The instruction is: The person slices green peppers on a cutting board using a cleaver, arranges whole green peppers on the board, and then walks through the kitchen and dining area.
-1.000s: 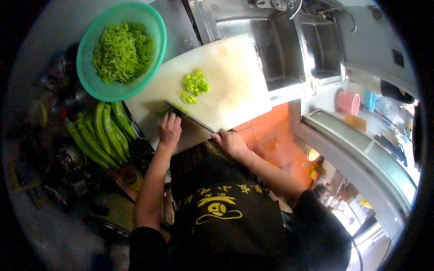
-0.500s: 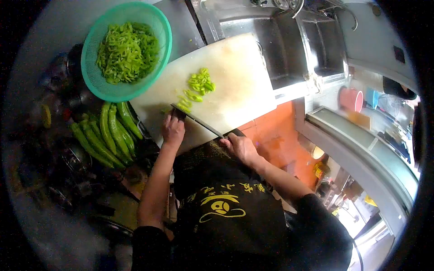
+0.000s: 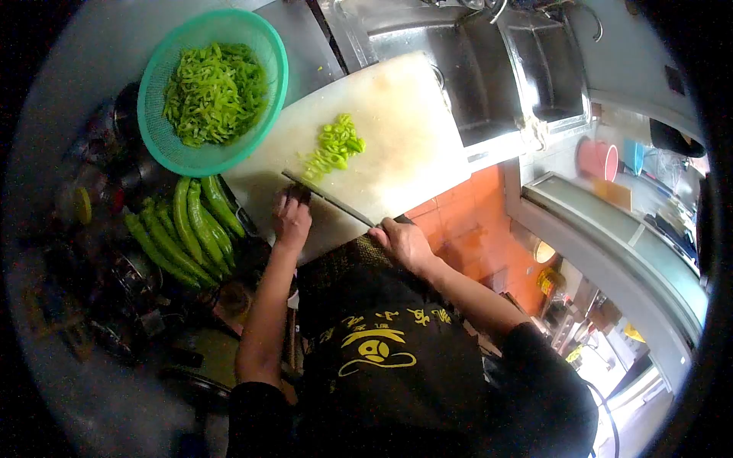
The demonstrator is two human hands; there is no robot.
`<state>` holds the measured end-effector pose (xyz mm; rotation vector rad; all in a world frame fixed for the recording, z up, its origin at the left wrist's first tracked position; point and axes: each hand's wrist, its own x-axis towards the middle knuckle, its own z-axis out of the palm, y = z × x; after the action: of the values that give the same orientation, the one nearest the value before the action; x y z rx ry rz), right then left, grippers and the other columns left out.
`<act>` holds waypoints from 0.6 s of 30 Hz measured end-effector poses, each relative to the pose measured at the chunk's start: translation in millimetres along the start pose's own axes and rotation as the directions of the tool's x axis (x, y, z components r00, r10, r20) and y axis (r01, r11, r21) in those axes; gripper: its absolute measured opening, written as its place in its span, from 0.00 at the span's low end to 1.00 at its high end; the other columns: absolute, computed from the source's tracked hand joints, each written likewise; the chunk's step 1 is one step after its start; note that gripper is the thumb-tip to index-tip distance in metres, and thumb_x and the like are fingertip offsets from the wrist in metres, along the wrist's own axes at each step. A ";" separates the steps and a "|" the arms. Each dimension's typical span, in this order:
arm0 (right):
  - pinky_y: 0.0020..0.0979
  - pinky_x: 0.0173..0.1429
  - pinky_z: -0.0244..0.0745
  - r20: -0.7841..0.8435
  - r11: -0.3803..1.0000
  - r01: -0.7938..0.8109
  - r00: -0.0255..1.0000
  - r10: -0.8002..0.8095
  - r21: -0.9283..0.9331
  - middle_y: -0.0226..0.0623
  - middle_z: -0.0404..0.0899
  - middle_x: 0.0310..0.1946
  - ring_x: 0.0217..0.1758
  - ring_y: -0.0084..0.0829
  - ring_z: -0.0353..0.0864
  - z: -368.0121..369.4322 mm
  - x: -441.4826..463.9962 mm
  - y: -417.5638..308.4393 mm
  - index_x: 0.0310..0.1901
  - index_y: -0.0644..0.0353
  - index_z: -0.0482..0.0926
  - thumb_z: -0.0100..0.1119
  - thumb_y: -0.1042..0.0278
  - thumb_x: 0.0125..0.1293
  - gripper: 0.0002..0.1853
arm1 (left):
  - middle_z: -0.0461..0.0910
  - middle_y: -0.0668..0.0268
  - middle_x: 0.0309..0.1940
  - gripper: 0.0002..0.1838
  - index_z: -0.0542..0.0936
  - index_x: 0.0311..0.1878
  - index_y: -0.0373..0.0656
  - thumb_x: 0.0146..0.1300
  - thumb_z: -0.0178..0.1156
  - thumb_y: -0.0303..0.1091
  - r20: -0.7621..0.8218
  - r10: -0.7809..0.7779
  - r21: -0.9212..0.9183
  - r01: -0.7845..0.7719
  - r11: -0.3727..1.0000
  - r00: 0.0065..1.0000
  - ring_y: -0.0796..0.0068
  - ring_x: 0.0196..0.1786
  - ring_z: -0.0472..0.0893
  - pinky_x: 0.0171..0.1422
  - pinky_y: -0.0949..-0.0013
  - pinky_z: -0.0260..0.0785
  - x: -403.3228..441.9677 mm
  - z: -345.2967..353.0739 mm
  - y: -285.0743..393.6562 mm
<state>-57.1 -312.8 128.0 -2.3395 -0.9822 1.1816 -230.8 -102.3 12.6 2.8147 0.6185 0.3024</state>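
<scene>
My right hand (image 3: 405,243) is closed round the handle of a kitchen knife (image 3: 328,200), whose long blade points up and left across the lower part of a white cutting board (image 3: 405,114). Close behind the blade, near its tip, my left hand (image 3: 292,220) rests on the board with fingers curled down. Whatever lies under those fingertips is in shadow and hidden. Just beyond the blade is a small heap of sliced green pepper (image 3: 336,145), with a few slices close to the steel.
A green mesh basket (image 3: 280,76) full of shredded green pepper (image 3: 214,95) stands at the upper left. Whole long green peppers (image 3: 200,221) lie left of my left hand. A metal double sink (image 3: 473,84) borders the board's far right side.
The slices beside the blade now lie closer to the heap. The knife tip has shifted slightly up and left. Both hands stay in nearly the same place.
</scene>
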 end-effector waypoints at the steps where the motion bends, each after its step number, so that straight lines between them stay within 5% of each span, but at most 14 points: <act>1: 0.54 0.36 0.77 -0.001 1.000 0.011 1.000 -0.011 -0.005 0.57 0.81 0.25 0.32 0.60 0.83 -0.4 -5.2 -0.7 0.36 0.63 0.77 0.50 0.42 0.75 0.26 | 0.79 0.54 0.45 0.11 0.82 0.41 0.38 0.51 0.61 0.23 0.007 0.001 0.001 -0.001 1.000 1.000 0.45 0.51 0.78 0.58 0.48 0.74 -1.8 2.2 -1.9; 5: 0.54 0.37 0.77 0.059 0.990 -0.065 0.996 0.073 -0.123 0.57 0.81 0.25 0.33 0.59 0.83 10.8 2.3 -4.6 0.35 0.63 0.76 0.48 0.42 0.76 0.27 | 0.79 0.53 0.48 0.12 0.82 0.42 0.38 0.51 0.61 0.23 0.196 -0.063 0.013 0.061 0.998 0.979 0.44 0.52 0.78 0.59 0.48 0.74 -12.0 11.1 -7.0; 11: 0.55 0.39 0.76 -0.048 0.994 -0.031 0.998 0.036 0.107 0.57 0.81 0.27 0.34 0.61 0.82 27.8 39.8 -1.7 0.37 0.62 0.76 0.48 0.42 0.76 0.26 | 0.80 0.53 0.44 0.08 0.81 0.37 0.39 0.52 0.62 0.23 0.018 -0.037 -0.098 0.039 0.994 0.999 0.46 0.52 0.79 0.56 0.48 0.75 7.0 -4.3 -5.5; 14: 0.55 0.40 0.76 0.042 0.997 -0.057 0.998 0.055 0.043 0.58 0.82 0.29 0.36 0.60 0.83 7.9 21.9 -6.6 0.40 0.62 0.76 0.48 0.41 0.75 0.26 | 0.79 0.55 0.40 0.06 0.80 0.34 0.40 0.52 0.62 0.23 -0.039 0.000 -0.026 -0.001 1.000 0.999 0.48 0.50 0.80 0.53 0.50 0.76 0.1 2.3 -8.9; 17: 0.53 0.38 0.78 0.042 0.999 -0.024 0.999 0.026 -0.048 0.57 0.82 0.27 0.34 0.58 0.84 5.5 3.9 -5.0 0.38 0.62 0.77 0.49 0.40 0.75 0.27 | 0.79 0.56 0.38 0.04 0.79 0.34 0.39 0.54 0.63 0.24 0.335 0.007 0.014 -0.013 1.000 0.942 0.50 0.48 0.81 0.51 0.53 0.78 -43.2 47.5 -39.7; 18: 0.53 0.37 0.78 0.052 0.997 -0.021 0.998 0.025 -0.076 0.56 0.82 0.27 0.33 0.58 0.84 7.1 2.4 -6.3 0.37 0.62 0.77 0.49 0.40 0.75 0.27 | 0.78 0.57 0.38 0.03 0.79 0.33 0.39 0.55 0.63 0.25 0.303 0.008 0.003 -0.010 1.000 0.953 0.50 0.48 0.81 0.51 0.54 0.78 -39.9 45.2 -39.5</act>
<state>-64.5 -306.7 126.0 -2.3952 -1.0380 1.2420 -270.0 -93.4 -47.2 2.7862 0.5358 -0.1311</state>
